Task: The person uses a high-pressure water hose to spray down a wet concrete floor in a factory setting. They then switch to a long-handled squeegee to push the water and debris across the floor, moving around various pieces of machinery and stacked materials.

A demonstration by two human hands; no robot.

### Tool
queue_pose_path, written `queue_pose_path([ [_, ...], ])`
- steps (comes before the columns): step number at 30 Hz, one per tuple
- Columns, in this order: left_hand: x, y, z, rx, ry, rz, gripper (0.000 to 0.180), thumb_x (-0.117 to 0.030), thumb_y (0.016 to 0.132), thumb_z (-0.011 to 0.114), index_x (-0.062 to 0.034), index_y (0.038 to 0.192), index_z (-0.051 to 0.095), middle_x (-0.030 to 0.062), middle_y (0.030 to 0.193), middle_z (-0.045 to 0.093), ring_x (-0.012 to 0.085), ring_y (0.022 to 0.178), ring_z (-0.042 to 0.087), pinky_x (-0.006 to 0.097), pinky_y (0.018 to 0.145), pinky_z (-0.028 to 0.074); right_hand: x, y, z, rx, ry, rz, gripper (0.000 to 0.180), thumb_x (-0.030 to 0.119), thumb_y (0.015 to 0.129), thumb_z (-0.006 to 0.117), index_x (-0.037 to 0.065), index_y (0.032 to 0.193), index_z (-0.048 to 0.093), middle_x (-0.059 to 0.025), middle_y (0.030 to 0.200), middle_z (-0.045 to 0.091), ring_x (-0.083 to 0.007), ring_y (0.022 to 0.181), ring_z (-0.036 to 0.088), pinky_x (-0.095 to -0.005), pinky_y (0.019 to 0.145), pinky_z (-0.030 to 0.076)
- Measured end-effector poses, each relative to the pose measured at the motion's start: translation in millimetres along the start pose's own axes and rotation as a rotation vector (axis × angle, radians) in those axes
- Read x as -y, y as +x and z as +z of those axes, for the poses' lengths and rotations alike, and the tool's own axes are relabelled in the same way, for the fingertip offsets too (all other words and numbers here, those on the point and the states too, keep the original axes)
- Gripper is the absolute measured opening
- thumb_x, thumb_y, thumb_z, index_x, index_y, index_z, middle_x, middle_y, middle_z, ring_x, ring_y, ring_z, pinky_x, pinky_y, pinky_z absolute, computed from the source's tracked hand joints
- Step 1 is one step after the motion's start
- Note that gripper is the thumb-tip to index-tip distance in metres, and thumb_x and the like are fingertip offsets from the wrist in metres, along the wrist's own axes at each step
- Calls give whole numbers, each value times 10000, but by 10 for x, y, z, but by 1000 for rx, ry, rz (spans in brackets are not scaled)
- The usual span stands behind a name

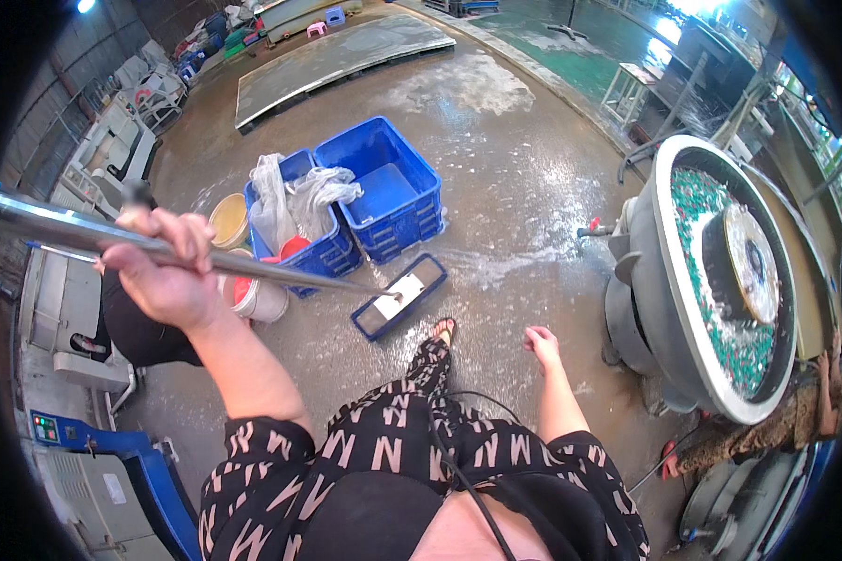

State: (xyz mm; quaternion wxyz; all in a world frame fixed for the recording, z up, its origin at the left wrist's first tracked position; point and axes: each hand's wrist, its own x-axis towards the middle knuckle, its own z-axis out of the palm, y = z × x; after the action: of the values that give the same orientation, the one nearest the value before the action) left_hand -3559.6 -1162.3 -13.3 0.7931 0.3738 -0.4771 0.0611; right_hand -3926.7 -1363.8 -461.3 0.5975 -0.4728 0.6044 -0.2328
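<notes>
My left hand (173, 266) is wrapped round the metal pole of a flat mop (281, 273), raised at the left. The pole slants down to the mop's rectangular head (399, 297), white with a dark blue border, which lies on the wet concrete floor just ahead of my foot. My right hand (541, 344) hangs low at my right side with its fingers curled in; nothing shows in it. Beyond the mop head stand two blue plastic crates (393, 229). Pale translucent sheeting (273, 201) and a red container (293, 247) are in the left crate.
A person in dark clothing (145, 313) is close at left, beside a white bucket (264, 301) and a yellowish tub (228, 220). At right stands a large round grey machine (664, 280) filled with green and white pieces. A low flat platform (346, 61) lies farther off.
</notes>
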Motion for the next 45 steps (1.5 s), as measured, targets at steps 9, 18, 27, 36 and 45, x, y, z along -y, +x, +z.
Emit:
queue_pose_path([
  [9, 2761, 1456, 1649, -99, -126, -66, 488, -535, 864, 370, -58, 803, 450, 44, 482, 391, 124, 341, 331, 292, 469, 385, -475, 706, -1051, -353, 111, 455, 396, 239, 755, 609, -21, 1040, 517, -118, 769, 592, -191, 599, 562, -309, 463, 443],
  [18, 5013, 2248, 3085, -174, -182, -63, 487, -518, 883, 343, -46, 817, 438, 53, 480, 403, 125, 337, 361, 268, 422, 375, 139, 2726, -838, -233, 27, 546, 294, 269, 760, 599, 2, 879, 560, -88, 687, 574, -182, 572, 552, -321, 473, 437],
  [27, 6620, 3316, 3534, -282, -7, -49, 531, -565, 865, 328, -58, 806, 472, 53, 482, 392, 143, 353, 334, 286, 470, 353, 3310, 6492, -836, -4, -64, 107, 323, 321, 789, 570, 44, 955, 573, -51, 713, 590, -150, 592, 557, -300, 465, 406],
  [36, 8376, 4483, 3176, -257, 28, 21, 482, -529, 874, 356, -65, 844, 482, 62, 506, 431, 132, 359, 342, 263, 444, 318, 4217, 8637, 188, -104, -45, 90, 275, 275, 784, 562, 29, 908, 565, -101, 653, 573, -196, 546, 550, -348, 475, 447],
  [45, 10111, 5853, 2608, -497, 360, 119, 466, -475, 891, 374, -22, 831, 468, 47, 528, 404, 123, 405, 344, 258, 465, 346, 4661, 9565, 1130, 536, -1195, -170, 301, 199, 697, 597, 36, 950, 584, -143, 780, 636, -302, 661, 613, -389, 579, 486],
])
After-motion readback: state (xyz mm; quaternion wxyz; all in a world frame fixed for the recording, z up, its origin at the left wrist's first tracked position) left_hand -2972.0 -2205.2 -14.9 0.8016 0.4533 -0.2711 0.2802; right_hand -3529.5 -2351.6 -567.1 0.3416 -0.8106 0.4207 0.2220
